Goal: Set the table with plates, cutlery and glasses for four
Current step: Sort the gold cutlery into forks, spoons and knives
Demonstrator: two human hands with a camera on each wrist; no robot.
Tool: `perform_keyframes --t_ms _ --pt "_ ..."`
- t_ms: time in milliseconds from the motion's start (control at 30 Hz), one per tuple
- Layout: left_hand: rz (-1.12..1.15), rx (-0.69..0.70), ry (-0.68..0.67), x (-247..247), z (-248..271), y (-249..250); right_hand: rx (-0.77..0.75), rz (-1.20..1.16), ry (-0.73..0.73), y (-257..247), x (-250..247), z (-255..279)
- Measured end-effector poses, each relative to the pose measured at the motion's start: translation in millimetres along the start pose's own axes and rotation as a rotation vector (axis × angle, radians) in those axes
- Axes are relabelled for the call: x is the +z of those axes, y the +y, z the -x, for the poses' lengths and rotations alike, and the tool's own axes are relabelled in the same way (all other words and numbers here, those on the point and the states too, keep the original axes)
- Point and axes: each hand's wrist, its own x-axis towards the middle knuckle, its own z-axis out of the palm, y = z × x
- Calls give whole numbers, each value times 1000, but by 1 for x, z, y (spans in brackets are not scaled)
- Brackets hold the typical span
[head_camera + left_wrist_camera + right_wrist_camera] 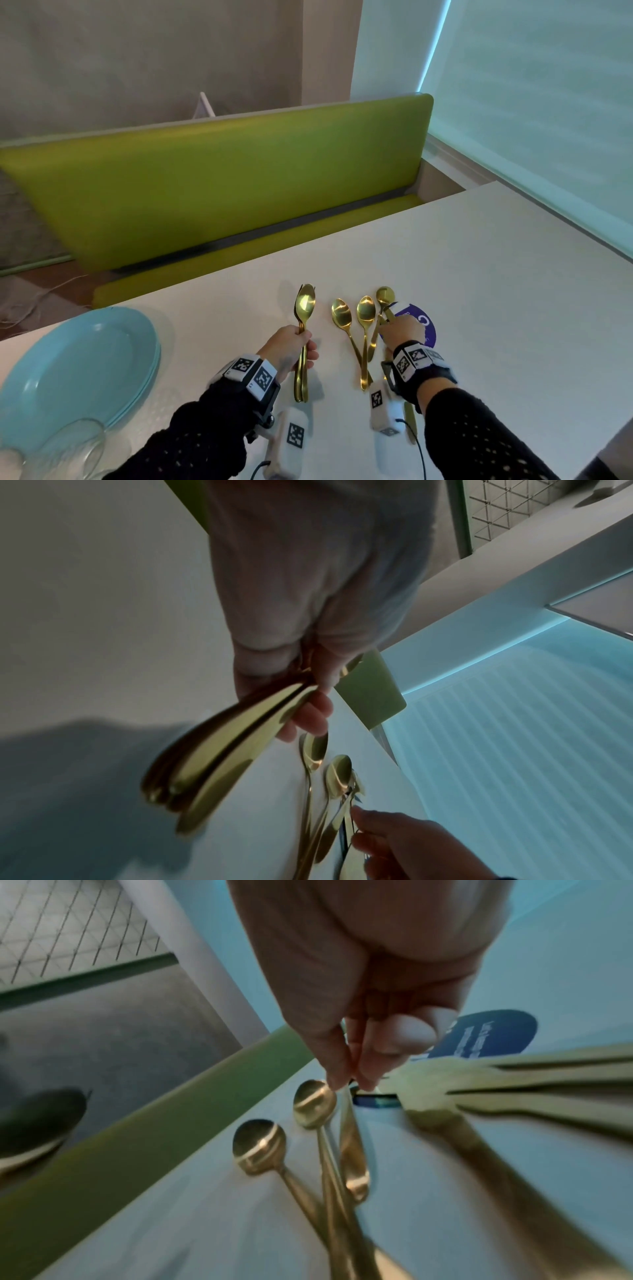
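Note:
My left hand [291, 349] grips a bundle of gold cutlery [303, 308], a spoon on top with fork tines behind it, just above the white table [479, 274]. In the left wrist view the hand [308, 712] curls round the handles [222, 750]. Two gold spoons [342, 315] [365, 310] lie side by side to the right, a third spoon [385, 294] beyond them. My right hand [400, 330] pinches a thin gold piece [347, 1110] between thumb and fingers [342, 1069]. More blurred gold cutlery [514, 1085] runs under that hand; whether it is held is unclear.
A stack of light blue plates [78, 373] sits at the table's left, with clear glasses [68, 448] at the near left corner. A round blue coaster [424, 325] lies under the right hand. A green bench [222, 192] stands behind the table.

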Motion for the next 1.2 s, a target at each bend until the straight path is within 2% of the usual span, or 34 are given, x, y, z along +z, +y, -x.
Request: perform_keyframes --t_ms 167,333,500,667,767,867,933,1000,1200 --pt "15 11 -1 -1 -1 5 1 15 -16 -6 19 -6" --pt "27 9 7 -2 -3 6 27 127 -49 -5 15 -8" --pt "40 4 2 2 -4 7 33 199 -22 -1 13 -4" --pt "70 7 -14 9 -3 8 -14 130 -15 1 -2 5" --pt "78 2 -28 13 -2 8 -120 -253 -194 -3 -13 22" --pt "92 -6 -41 17 -1 7 -179 -588 -464 -8 -21 55" --pt "111 -3 -58 19 0 7 -221 -581 -593 -7 -19 69" --pt "110 4 -73 20 2 7 -249 -520 -642 -4 -14 79" --pt "80 31 -100 21 6 2 -289 -396 -627 -3 -4 88"
